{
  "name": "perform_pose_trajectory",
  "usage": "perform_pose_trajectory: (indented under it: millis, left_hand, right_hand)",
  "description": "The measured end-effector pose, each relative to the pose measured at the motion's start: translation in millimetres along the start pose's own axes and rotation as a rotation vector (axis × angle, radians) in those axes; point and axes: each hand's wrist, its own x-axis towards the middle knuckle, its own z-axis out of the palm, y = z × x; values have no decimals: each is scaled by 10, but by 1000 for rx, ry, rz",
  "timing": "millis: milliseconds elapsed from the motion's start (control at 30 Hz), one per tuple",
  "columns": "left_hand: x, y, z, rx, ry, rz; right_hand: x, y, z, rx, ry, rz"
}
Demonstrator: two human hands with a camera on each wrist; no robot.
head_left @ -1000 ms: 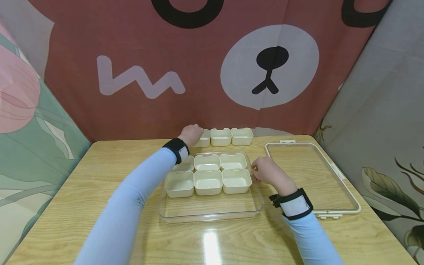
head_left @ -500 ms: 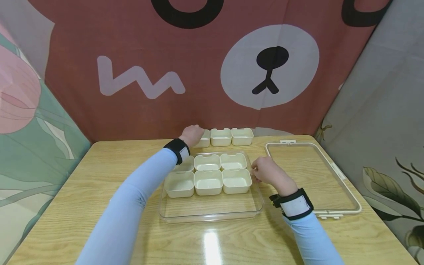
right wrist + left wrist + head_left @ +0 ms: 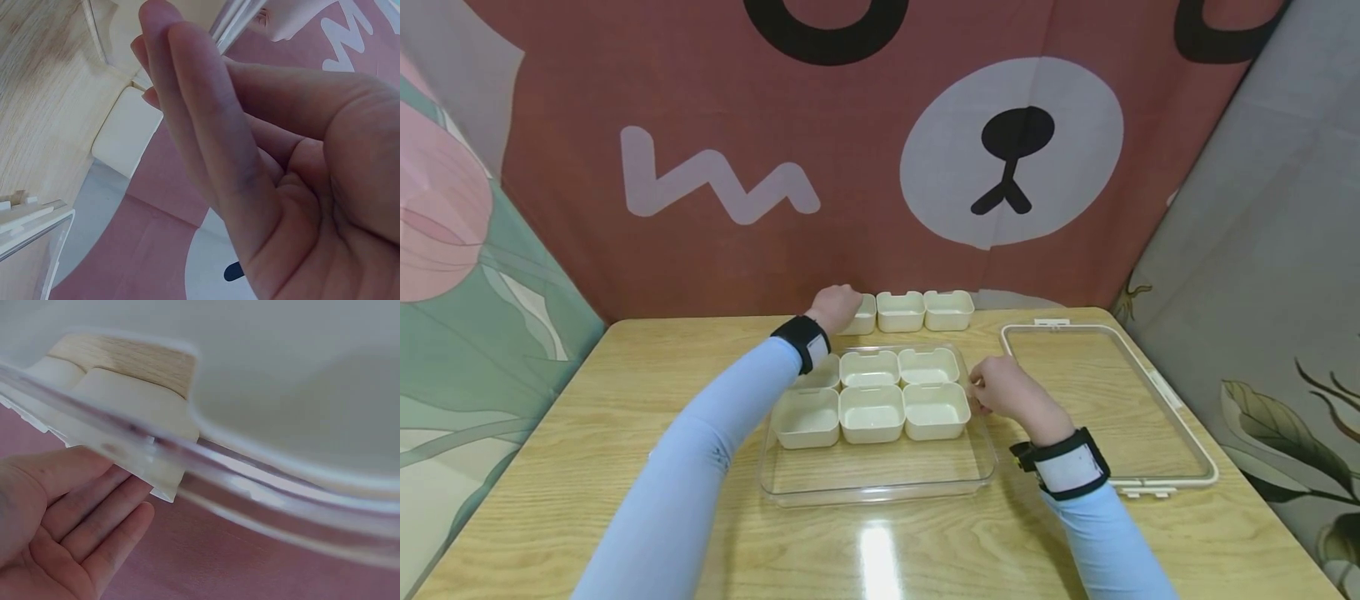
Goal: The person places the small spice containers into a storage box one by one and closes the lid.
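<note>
In the head view, my left hand [image 3: 835, 308] is at the leftmost cream box [image 3: 867, 315] of a row at the table's back edge. The left wrist view shows that hand's thumb against the cream box [image 3: 140, 406], with its fingers behind the wall, pinching it. My right hand [image 3: 1011, 390] is at the right rim of a clear tray [image 3: 880, 493], thumb and fingers closing on that edge. Two rows of cream boxes [image 3: 871, 414] stand in the tray's back part. My left forearm partly hides the rear left one. The right wrist view shows long, nearly straight fingers [image 3: 206, 106].
Two more cream boxes, a middle one [image 3: 900, 312] and a right one [image 3: 948, 311], stand in the back row. A white-rimmed clear lid [image 3: 1180, 423] with latches lies right of the tray. A printed bear cloth [image 3: 850, 250] hangs behind the wooden table [image 3: 625, 400].
</note>
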Motion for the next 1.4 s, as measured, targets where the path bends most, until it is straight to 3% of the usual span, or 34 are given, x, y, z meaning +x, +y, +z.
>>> perform_pose_trajectory:
  millis: [533,967,1400]
  left_hand:
    - [-25,0,-42,44,29,7]
    - [-81,-86,-21,-22,145,46]
    - [-299,-144,-227,-45,171,55]
  right_hand:
    - [-4,-18,-7,-12,2,3]
    - [-3,-20,-4,-3,-7,18]
    - [-14,11,10,-15,19,-50]
